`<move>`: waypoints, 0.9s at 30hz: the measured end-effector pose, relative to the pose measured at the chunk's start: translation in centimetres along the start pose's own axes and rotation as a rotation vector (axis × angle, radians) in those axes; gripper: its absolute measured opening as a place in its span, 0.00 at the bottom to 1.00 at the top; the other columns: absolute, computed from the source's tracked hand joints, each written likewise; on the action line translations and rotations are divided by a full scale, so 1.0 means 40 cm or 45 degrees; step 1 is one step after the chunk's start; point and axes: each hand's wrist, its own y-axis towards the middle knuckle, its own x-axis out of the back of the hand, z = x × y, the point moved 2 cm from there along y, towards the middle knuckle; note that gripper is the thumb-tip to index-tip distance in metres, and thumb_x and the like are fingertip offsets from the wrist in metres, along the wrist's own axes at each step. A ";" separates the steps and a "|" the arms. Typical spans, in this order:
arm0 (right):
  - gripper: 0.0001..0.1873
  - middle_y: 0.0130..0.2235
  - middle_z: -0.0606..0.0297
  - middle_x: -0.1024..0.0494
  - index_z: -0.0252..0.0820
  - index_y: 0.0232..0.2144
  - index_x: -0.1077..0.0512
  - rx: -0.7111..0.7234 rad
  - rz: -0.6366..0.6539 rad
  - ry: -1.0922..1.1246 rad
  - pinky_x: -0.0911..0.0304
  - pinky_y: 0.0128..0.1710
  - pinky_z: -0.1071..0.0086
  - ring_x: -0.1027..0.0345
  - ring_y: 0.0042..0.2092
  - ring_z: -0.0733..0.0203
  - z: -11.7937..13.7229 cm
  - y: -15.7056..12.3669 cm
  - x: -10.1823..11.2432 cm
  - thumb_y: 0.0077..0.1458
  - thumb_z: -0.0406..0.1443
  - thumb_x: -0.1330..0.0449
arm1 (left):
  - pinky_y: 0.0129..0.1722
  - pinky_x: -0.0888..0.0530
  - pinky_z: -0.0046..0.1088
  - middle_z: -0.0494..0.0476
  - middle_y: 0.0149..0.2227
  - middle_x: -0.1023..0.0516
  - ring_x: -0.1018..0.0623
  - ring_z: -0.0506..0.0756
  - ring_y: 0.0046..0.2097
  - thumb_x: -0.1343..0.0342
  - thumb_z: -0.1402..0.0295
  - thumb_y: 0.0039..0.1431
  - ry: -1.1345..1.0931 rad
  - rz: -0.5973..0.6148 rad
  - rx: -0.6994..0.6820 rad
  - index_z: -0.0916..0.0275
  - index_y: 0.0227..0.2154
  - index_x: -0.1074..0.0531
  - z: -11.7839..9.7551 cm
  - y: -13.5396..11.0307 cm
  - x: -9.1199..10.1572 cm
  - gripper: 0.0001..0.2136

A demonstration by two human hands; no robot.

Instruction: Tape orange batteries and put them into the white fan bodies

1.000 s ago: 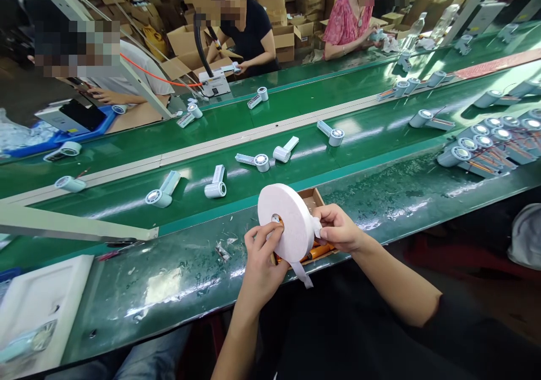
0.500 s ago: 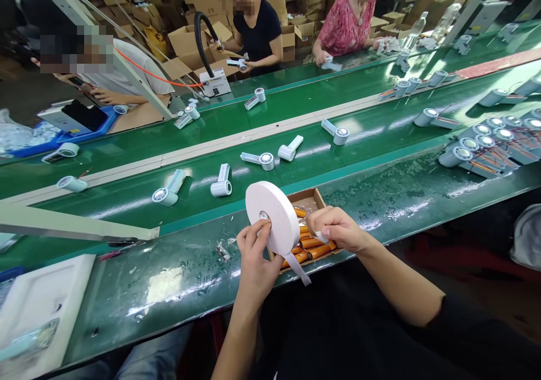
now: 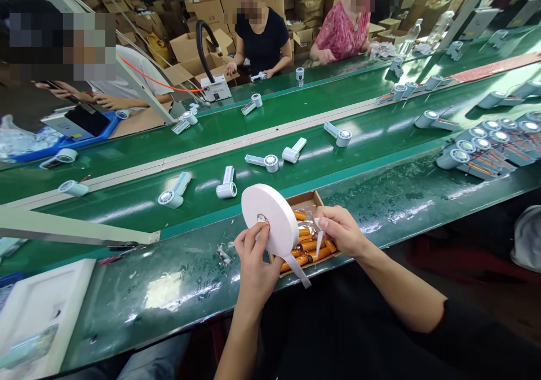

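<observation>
My left hand (image 3: 255, 261) grips a big white roll of foam tape (image 3: 270, 215) by its core, upright above the green bench edge. A loose tail of tape (image 3: 298, 268) hangs from the roll. My right hand (image 3: 341, 230) is closed in a pinch on a small white strip of tape (image 3: 319, 240), just right of the roll. Both hands hover over a shallow cardboard box (image 3: 311, 199) that holds several orange cylinders (image 3: 313, 247).
Small white handheld fans (image 3: 226, 184) lie scattered on the green conveyor belt (image 3: 380, 126); a cluster of them (image 3: 486, 143) sits at the right. Three other people work at the far side. A white tray (image 3: 38, 306) lies at the near left.
The roll has shifted left and slightly up. My right hand has pulled away from it with a short strip of tape, uncovering the orange cylinders. The fans on the belt have drifted right.
</observation>
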 end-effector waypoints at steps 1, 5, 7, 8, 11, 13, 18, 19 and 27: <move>0.17 0.21 0.72 0.34 0.43 0.22 0.36 -0.018 -0.027 -0.049 0.46 0.26 0.70 0.42 0.24 0.67 0.000 0.001 0.010 0.63 0.38 0.42 | 0.57 0.30 0.45 0.63 0.56 0.27 0.34 0.63 0.55 0.39 0.76 0.56 0.003 -0.016 0.000 0.59 0.56 0.32 0.004 -0.001 0.001 0.24; 0.12 0.30 0.69 0.23 0.43 0.33 0.30 -0.213 0.014 -0.087 0.37 0.33 0.70 0.32 0.30 0.63 -0.014 -0.002 0.056 0.59 0.43 0.33 | 0.56 0.29 0.45 0.63 0.57 0.28 0.33 0.64 0.56 0.39 0.73 0.57 0.038 -0.091 0.041 0.58 0.57 0.32 0.029 -0.004 0.002 0.24; 0.13 0.30 0.68 0.21 0.44 0.40 0.26 -0.321 0.140 -0.183 0.35 0.33 0.69 0.28 0.30 0.62 -0.031 -0.004 0.076 0.59 0.45 0.33 | 0.56 0.29 0.46 0.63 0.57 0.28 0.33 0.64 0.56 0.39 0.72 0.56 0.042 -0.126 0.072 0.57 0.59 0.32 0.040 -0.005 0.001 0.26; 0.13 0.28 0.68 0.21 0.44 0.40 0.24 -0.355 0.201 -0.306 0.35 0.33 0.69 0.28 0.29 0.61 -0.042 -0.004 0.084 0.62 0.46 0.36 | 0.56 0.28 0.46 0.62 0.57 0.28 0.33 0.64 0.57 0.39 0.71 0.56 0.039 -0.137 0.085 0.57 0.59 0.32 0.044 -0.006 0.000 0.27; 0.14 0.32 0.64 0.19 0.43 0.41 0.22 -0.266 0.272 -0.776 0.33 0.38 0.66 0.25 0.34 0.58 -0.072 0.014 0.085 0.68 0.44 0.43 | 0.56 0.28 0.45 0.61 0.57 0.28 0.32 0.64 0.57 0.39 0.72 0.56 0.032 -0.141 0.106 0.56 0.60 0.32 0.047 -0.008 -0.003 0.27; 0.15 0.48 0.58 0.18 0.44 0.53 0.25 -0.121 0.304 -1.019 0.33 0.48 0.64 0.25 0.48 0.53 -0.091 0.040 0.059 0.66 0.36 0.43 | 0.56 0.27 0.45 0.61 0.57 0.28 0.32 0.64 0.57 0.40 0.72 0.56 0.026 -0.128 0.117 0.55 0.60 0.33 0.047 -0.009 -0.006 0.28; 0.21 0.51 0.46 0.20 0.37 0.59 0.32 -0.242 0.405 -1.412 0.35 0.54 0.57 0.27 0.55 0.44 -0.154 0.117 -0.030 0.65 0.32 0.43 | 0.56 0.27 0.49 0.61 0.58 0.28 0.33 0.65 0.57 0.40 0.74 0.55 0.036 -0.038 0.138 0.55 0.59 0.32 0.052 -0.011 -0.016 0.27; 0.19 0.49 0.46 0.19 0.36 0.57 0.30 -0.265 0.404 -1.419 0.35 0.53 0.57 0.26 0.53 0.43 -0.161 0.128 -0.039 0.65 0.33 0.42 | 0.56 0.28 0.49 0.61 0.57 0.27 0.34 0.65 0.57 0.39 0.74 0.54 0.049 -0.023 0.138 0.55 0.58 0.32 0.055 -0.013 -0.016 0.27; 0.17 0.49 0.56 0.19 0.41 0.52 0.24 -0.138 0.083 -0.450 0.29 0.51 0.62 0.23 0.49 0.54 -0.056 0.120 0.036 0.63 0.41 0.37 | 0.58 0.34 0.53 0.63 0.55 0.24 0.36 0.68 0.58 0.40 0.77 0.59 0.302 -0.002 -0.030 0.59 0.57 0.29 0.064 -0.040 0.011 0.22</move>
